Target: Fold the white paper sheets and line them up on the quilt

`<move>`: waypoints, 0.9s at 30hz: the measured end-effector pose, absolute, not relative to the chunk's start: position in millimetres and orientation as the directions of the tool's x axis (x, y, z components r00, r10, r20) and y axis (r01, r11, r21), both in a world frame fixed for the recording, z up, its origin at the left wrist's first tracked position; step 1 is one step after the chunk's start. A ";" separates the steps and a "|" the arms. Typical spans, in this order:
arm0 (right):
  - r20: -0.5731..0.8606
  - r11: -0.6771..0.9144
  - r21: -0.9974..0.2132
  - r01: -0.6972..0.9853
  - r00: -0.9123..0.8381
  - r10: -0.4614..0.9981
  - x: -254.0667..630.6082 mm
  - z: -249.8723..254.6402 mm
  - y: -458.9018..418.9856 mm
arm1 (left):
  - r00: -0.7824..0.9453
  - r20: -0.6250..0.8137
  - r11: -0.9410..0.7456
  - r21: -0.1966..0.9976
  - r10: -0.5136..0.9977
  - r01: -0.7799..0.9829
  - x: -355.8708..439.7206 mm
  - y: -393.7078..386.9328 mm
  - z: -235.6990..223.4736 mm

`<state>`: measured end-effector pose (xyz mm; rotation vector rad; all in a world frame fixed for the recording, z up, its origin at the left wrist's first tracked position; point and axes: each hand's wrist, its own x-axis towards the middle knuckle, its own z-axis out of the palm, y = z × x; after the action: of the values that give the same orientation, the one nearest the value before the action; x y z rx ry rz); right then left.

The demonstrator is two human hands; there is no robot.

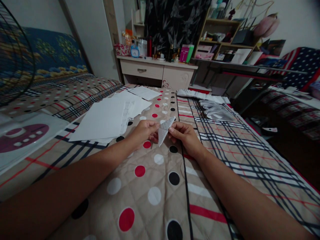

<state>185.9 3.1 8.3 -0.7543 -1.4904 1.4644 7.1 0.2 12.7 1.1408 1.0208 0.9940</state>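
Note:
Between my two hands is a small folded piece of paper [165, 130], narrow and pointed, with printed or written lines on its upper part. My left hand [146, 131] pinches its left side with thumb and fingers. On the other side, my right hand [183, 135] grips its right edge, thumb on top. The paper is held just above the dotted bedspread [150, 180]. To the left of my left hand lies a spread stack of white paper sheets [102, 116]. Beyond my right hand rests a fanned pile of folded paper pieces [217, 110].
A row of folded paper [202, 96] lies behind the fanned pile. At far left are a plastic bag with a purple print [25, 136] and a fan [15, 50]. A white dresser [142, 69] with bottles and boxes stands beyond the bed, beside a shelf [222, 43].

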 end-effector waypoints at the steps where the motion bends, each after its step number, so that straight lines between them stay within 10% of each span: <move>1: 0.177 0.118 -0.979 -0.165 -0.419 0.891 185.8 8.6 2.9 | 0.236 -0.116 0.141 0.986 0.965 -0.093 7.2 0.2 12.9; 20: 0.237 0.232 -0.971 -0.051 -0.289 0.927 178.9 4.2 7.9 | 0.269 0.033 -0.087 0.977 0.963 0.193 10.8 1.3 4.1; 27: 0.267 0.295 -0.928 0.226 -0.143 0.953 183.2 4.3 9.5 | 0.506 0.554 -0.745 0.401 0.661 0.533 12.1 -10.7 6.3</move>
<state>183.2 9.5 4.3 -1.1081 -1.5938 0.9409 12.1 -10.7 6.3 2.5675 1.0286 1.0613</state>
